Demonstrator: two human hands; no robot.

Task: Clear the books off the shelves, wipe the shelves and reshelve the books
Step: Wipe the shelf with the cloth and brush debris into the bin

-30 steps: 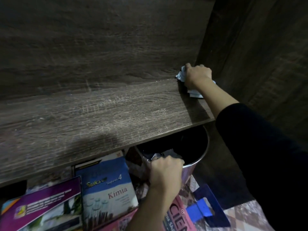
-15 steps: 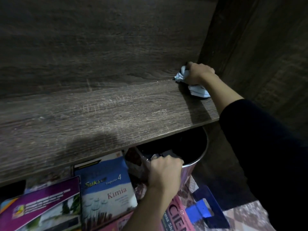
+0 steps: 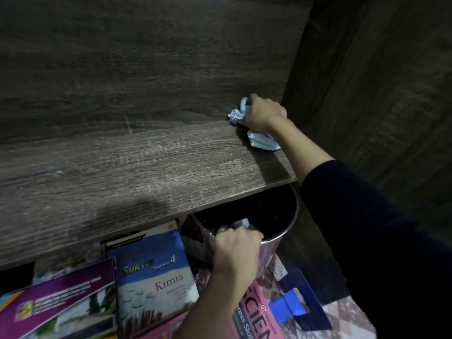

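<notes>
At the far left, below the shelf's front edge, a purple book [image 3: 61, 297] is lying flat and tilted, its right edge lying over a blue book [image 3: 151, 272] with "Kimia" printed on its cover. Above both, the bare shelf board [image 3: 122, 179] is stretching across the view, meeting the back panel [image 3: 146, 57] behind it.

Right of the blue book, the left hand [image 3: 237, 253] is gripping the near rim of a metal bucket [image 3: 281, 231], fingers curled over the edge and into it. The bucket is standing partly under the shelf board, and something pale and crumpled [image 3: 241, 223] is showing at the rim just beyond the fingertips. What it is cannot be told. Under the left forearm a pink book [image 3: 254, 314] is lying flat.

Higher up, at the back right corner of the board, the right hand [image 3: 264, 113] is clenching a light blue cloth [image 3: 261, 140] and pressing it down on the wood. The cloth is lying beneath the hand. One bunch is sticking out to the left of the knuckles, touching the line where board and back panel meet. Another fold is poking out under the wrist, toward the front edge, and resting on the board.

Further right, a blue plastic piece with a handle opening [image 3: 300, 304] is lying beside the pink book. The dark sleeve [image 3: 354, 216] is crossing in front of the bookcase's side wall [image 3: 367, 94].
</notes>
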